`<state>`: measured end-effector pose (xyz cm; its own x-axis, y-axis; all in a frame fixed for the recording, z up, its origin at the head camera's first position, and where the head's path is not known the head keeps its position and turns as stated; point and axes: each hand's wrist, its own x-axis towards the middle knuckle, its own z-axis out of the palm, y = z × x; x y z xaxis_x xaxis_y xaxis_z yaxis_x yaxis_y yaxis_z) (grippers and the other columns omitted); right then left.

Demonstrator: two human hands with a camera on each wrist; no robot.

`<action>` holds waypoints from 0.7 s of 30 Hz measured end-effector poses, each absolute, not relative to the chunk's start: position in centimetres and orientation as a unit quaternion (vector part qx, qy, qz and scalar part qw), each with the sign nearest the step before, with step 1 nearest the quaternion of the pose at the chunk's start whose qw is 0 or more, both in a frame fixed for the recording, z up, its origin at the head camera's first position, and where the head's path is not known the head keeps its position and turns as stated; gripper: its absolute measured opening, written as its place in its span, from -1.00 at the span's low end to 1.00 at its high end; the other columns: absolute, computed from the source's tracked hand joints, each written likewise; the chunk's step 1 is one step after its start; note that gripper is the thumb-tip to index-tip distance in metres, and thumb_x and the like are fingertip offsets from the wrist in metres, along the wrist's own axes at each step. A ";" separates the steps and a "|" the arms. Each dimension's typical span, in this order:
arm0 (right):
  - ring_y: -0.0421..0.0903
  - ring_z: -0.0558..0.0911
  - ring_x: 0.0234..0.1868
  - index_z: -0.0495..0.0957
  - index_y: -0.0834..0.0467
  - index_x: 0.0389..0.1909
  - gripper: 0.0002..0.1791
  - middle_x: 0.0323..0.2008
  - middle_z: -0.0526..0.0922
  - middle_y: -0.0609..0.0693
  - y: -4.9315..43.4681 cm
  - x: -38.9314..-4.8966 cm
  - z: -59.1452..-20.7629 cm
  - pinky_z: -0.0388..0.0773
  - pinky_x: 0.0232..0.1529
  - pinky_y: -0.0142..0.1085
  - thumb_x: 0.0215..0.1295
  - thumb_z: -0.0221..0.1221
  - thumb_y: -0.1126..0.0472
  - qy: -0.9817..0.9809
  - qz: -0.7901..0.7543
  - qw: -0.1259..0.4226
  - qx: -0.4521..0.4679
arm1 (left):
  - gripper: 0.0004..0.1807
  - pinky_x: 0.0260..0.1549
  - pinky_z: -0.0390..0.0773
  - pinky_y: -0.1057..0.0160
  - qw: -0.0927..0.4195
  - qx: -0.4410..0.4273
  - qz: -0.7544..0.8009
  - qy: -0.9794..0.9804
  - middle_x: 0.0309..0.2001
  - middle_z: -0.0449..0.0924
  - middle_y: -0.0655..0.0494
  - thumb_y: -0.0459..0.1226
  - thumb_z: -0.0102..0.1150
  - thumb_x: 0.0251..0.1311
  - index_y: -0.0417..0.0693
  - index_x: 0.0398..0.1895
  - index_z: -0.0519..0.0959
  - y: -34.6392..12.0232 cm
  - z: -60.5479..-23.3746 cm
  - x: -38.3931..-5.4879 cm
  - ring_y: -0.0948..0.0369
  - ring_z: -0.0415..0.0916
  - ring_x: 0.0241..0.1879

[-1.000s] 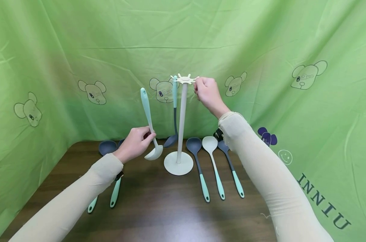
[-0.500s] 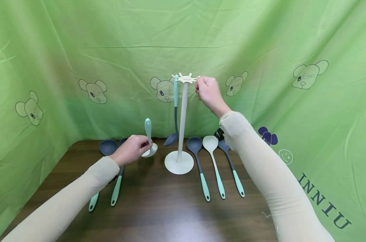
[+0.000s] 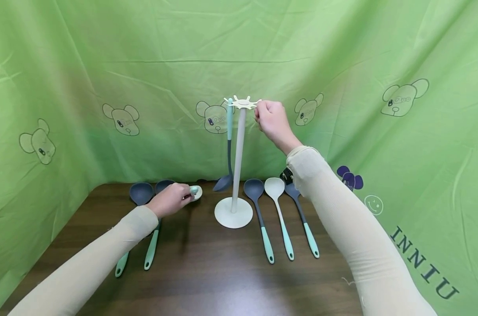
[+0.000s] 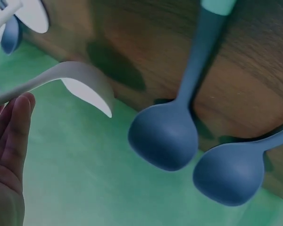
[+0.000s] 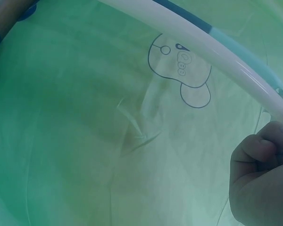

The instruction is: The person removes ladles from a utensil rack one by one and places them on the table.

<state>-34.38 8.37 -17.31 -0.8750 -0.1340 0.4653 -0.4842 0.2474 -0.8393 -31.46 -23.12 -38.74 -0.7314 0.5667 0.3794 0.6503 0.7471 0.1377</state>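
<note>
My left hand (image 3: 169, 199) pinches a white ladle with a mint handle (image 3: 197, 194) by its neck, left of the stand. Its handle end points towards the head camera; the left wrist view shows its curved bowl (image 4: 87, 80) above the table. My right hand (image 3: 273, 123) grips an arm of the rack's spoked top (image 3: 244, 103), fingers curled. This white utensil stand (image 3: 239, 158) is upright on a round base. From its left side hangs a dark blue ladle (image 3: 223, 182) by its mint handle.
Two dark blue ladle-like spoons (image 3: 141, 193) lie at the left, partly behind my left arm. Right of the base lie a dark spoon (image 3: 254, 189), a white spoon (image 3: 275, 188) and another dark one (image 3: 302, 217). A green cloth (image 3: 164, 79) surrounds the wooden table (image 3: 207, 272).
My left hand has lowered and moved slightly left with the white ladle, whose handle has swung from upright to pointing at the head camera. The right hand keeps its grip on the rack.
</note>
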 end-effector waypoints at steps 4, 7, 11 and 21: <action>-0.25 0.22 -0.74 0.41 0.18 -0.58 -0.57 -0.72 0.36 -0.12 8.3 -34.4 -17.4 0.15 -0.69 -0.42 0.55 -0.15 0.16 -0.774 0.583 0.150 0.196 | -0.74 -0.45 0.40 0.29 0.161 -0.350 -0.118 -0.915 -0.53 0.42 0.27 -0.36 0.26 0.29 0.02 -0.56 0.48 -23.6 -39.6 -31.9 0.33 0.32 -0.51; -0.25 0.22 -0.73 0.41 0.17 -0.58 -0.57 -0.73 0.35 -0.13 8.3 -34.4 -17.6 0.15 -0.68 -0.42 0.54 -0.15 0.17 -0.774 0.583 0.150 0.196 | -0.80 -0.41 0.46 0.29 0.162 -0.372 -0.104 -0.908 -0.46 0.49 0.25 -0.42 0.28 0.24 0.00 -0.49 0.54 -24.1 -40.3 -32.1 0.32 0.41 -0.44; -0.25 0.22 -0.73 0.41 0.18 -0.58 -0.58 -0.73 0.35 -0.14 8.4 -34.5 -17.7 0.14 -0.69 -0.42 0.54 -0.15 0.17 -0.772 0.585 0.148 0.200 | -0.85 -0.36 0.56 0.26 0.167 -0.394 -0.086 -0.900 -0.36 0.61 0.18 -0.47 0.35 0.13 -0.04 -0.31 0.67 -24.5 -40.8 -32.1 0.28 0.55 -0.35; -0.26 0.21 -0.74 0.41 0.19 -0.58 -0.57 -0.73 0.35 -0.13 8.4 -34.6 -17.5 0.14 -0.70 -0.42 0.54 -0.14 0.18 -0.768 0.590 0.150 0.198 | -0.90 -0.49 0.55 0.30 0.178 -0.399 0.003 -0.900 -0.43 0.61 0.15 -0.40 0.42 0.07 -0.04 -0.42 0.68 -25.0 -41.6 -32.4 0.28 0.58 -0.45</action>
<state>-34.55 8.38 -17.49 -0.8762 -0.1266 0.4651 -0.4820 0.2243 -0.8470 -32.38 -25.02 -41.59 -0.6185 0.7182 0.3189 0.7162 0.6822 -0.1473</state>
